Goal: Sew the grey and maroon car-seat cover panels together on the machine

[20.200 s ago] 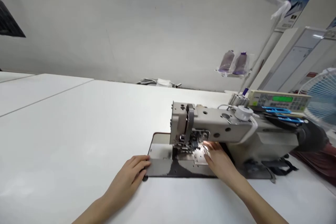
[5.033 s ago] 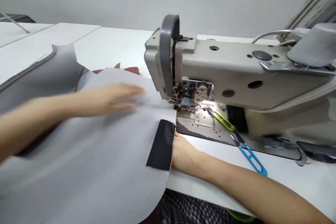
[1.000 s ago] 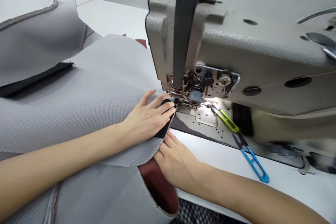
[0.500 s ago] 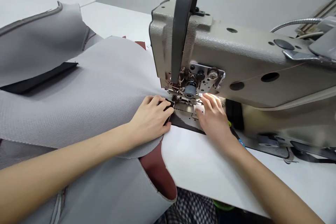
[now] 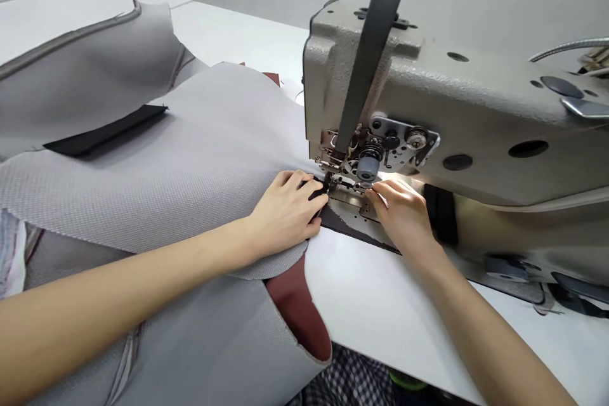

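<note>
A large piece of grey mesh fabric (image 5: 228,139) with a dark red underside (image 5: 304,317) lies folded across the left, its right edge by the needle of a sewing machine (image 5: 438,95). My left hand (image 5: 290,212) grips that edge, fingers bent over it and thumb low, with a bit of black material showing between the fingers. On the machine's right, under its head, my right hand (image 5: 404,212) has thumb and fingertips pinched together beside the presser foot area. Whatever they hold is too small to make out. The metal needle plate (image 5: 352,203) shows between both hands.
A black strip (image 5: 109,130) lies on the fabric at the upper left. A dark grey lever or strap (image 5: 378,44) rises in front of the machine head. The white tabletop (image 5: 352,285) ends at checked cloth (image 5: 356,374) below.
The view has shifted, so everything sits further right. My right hand's fingers have drawn from loosely spread into a pinch beside the presser foot area. My left hand keeps its place on the fabric.
</note>
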The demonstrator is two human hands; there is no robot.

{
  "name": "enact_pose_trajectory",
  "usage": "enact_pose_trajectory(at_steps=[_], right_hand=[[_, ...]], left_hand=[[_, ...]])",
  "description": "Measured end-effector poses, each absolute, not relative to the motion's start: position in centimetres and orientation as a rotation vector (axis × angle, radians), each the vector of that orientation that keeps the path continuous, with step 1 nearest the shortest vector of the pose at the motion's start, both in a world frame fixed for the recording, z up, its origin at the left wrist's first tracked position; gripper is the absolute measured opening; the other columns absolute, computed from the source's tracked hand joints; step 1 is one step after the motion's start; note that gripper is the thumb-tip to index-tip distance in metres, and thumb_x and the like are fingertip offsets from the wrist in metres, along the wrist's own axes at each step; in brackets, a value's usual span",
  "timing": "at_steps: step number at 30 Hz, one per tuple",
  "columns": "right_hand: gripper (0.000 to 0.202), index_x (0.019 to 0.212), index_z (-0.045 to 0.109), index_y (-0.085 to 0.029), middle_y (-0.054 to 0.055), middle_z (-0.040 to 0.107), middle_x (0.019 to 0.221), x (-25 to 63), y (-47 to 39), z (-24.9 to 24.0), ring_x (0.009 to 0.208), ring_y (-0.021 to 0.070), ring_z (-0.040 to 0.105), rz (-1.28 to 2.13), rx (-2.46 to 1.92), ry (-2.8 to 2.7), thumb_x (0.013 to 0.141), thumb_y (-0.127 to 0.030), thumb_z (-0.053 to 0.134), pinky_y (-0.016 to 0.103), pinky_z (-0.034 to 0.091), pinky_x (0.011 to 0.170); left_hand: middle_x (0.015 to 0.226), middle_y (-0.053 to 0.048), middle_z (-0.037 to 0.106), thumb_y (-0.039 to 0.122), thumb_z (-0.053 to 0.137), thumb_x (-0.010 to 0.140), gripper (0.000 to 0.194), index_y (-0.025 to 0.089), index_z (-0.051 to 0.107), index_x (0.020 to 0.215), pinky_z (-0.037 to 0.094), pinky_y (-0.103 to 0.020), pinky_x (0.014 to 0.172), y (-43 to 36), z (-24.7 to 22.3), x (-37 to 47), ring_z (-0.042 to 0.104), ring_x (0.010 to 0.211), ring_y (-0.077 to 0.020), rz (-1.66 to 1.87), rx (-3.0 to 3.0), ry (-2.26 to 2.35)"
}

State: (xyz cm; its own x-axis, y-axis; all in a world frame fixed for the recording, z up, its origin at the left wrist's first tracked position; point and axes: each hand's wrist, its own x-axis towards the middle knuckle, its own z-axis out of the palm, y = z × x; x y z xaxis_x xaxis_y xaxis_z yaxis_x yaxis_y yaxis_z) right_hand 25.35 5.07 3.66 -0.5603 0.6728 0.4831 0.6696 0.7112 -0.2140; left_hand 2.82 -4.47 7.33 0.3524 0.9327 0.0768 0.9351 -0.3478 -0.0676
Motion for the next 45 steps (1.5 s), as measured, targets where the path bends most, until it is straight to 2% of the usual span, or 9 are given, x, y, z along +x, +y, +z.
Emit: enact_pose_trajectory(at_steps=[15,20,23,27,30,33,38,41,45], right_hand=[[0.019,0.090,0.070,-0.021,0.006,0.072,0.092,25.4,5.0,2.6,0.087,0.0210,0.065,-0.047,-1.043,-2.386,0.098,-0.024,0.053,0.030,0.048,0.076],[0.017,0.103,0.069,-0.019,0.008,0.070,0.112,25.6,4.1,3.3,0.104,0.0253,0.061,-0.084,-1.012,-2.337,0.094,-0.017,0.055,0.039,0.049,0.092],[0.022,0.105,0.069,-0.019,0.006,0.071,0.107,25.6,3.2,4.1,0.101,0.0229,0.062,-0.015,-0.875,-2.329,0.092,-0.010,0.053,0.038,0.050,0.093],[0.028,0.104,0.069,-0.017,0.006,0.071,0.104,24.8,1.5,5.2,0.097,0.0200,0.060,0.252,-0.518,-2.591,0.092,-0.004,0.047,0.034,0.052,0.090],[0.020,0.101,0.068,-0.015,0.008,0.067,0.106,23.9,0.2,5.6,0.100,0.0215,0.057,0.345,-0.323,-2.745,0.095,-0.012,0.049,0.036,0.051,0.092],[0.012,0.099,0.067,-0.015,0.009,0.065,0.109,23.5,-0.6,5.9,0.104,0.0244,0.054,0.360,-0.323,-2.814,0.093,-0.020,0.059,0.039,0.051,0.091],[0.038,0.108,0.063,-0.009,0.015,0.062,0.112,23.4,-1.6,5.6,0.107,0.0277,0.053,0.368,-0.312,-2.850,0.090,-0.043,0.066,0.042,0.051,0.088],[0.027,0.108,0.064,-0.009,0.013,0.065,0.109,23.1,-2.5,4.9,0.102,0.0257,0.056,0.254,-0.223,-2.774,0.099,-0.031,0.052,0.039,0.052,0.085],[0.031,0.125,0.060,-0.009,0.012,0.062,0.130,22.6,-3.8,3.6,0.126,0.0251,0.051,0.178,-0.109,-2.704,0.102,-0.014,0.040,0.040,0.044,0.105]], left_hand=[[0.135,-0.012,0.056,0.042,0.052,0.096,0.037,0.019,0.063,0.123,0.037,-0.046,0.105,-2.8,7.4,2.6,0.045,0.127,-0.0331,-0.013,-2.534,-1.779],[0.152,-0.019,0.040,0.066,0.061,0.079,0.085,0.010,0.047,0.142,0.022,-0.056,0.117,-4.7,9.6,3.0,0.029,0.142,-0.0392,0.188,-2.746,-1.709],[0.154,-0.019,0.039,0.040,0.065,0.078,0.074,0.008,0.046,0.142,0.023,-0.057,0.116,-7.1,10.5,3.7,0.034,0.141,-0.0367,0.310,-2.822,-1.540],[0.144,-0.021,0.050,0.013,0.055,0.075,0.054,0.005,0.058,0.129,0.043,-0.051,0.098,-8.8,10.2,4.6,0.053,0.120,-0.0348,0.339,-2.714,-1.482],[0.143,-0.021,0.051,0.008,0.050,0.079,0.051,0.004,0.057,0.129,0.050,-0.045,0.081,-8.2,9.6,4.6,0.057,0.109,-0.0329,0.377,-2.609,-1.517],[0.136,-0.018,0.057,0.005,0.043,0.083,0.048,0.008,0.060,0.127,0.050,-0.039,0.076,-7.1,9.2,3.6,0.059,0.103,-0.0294,0.373,-2.567,-1.600],[0.110,-0.009,0.068,0.007,0.037,0.083,0.055,0.016,0.053,0.135,0.050,-0.030,0.068,-5.1,10.2,2.0,0.066,0.085,-0.0203,0.262,-2.694,-1.927],[0.099,-0.005,0.071,0.007,0.039,0.076,0.057,0.017,0.051,0.131,0.048,-0.026,0.064,-3.6,11.3,2.2,0.066,0.079,-0.0184,0.246,-2.820,-2.046],[0.074,-0.003,0.066,0.005,0.043,0.071,0.040,0.017,0.055,0.107,0.037,-0.028,0.053,-2.1,11.6,3.0,0.060,0.063,-0.0195,0.486,-2.844,-2.058]])
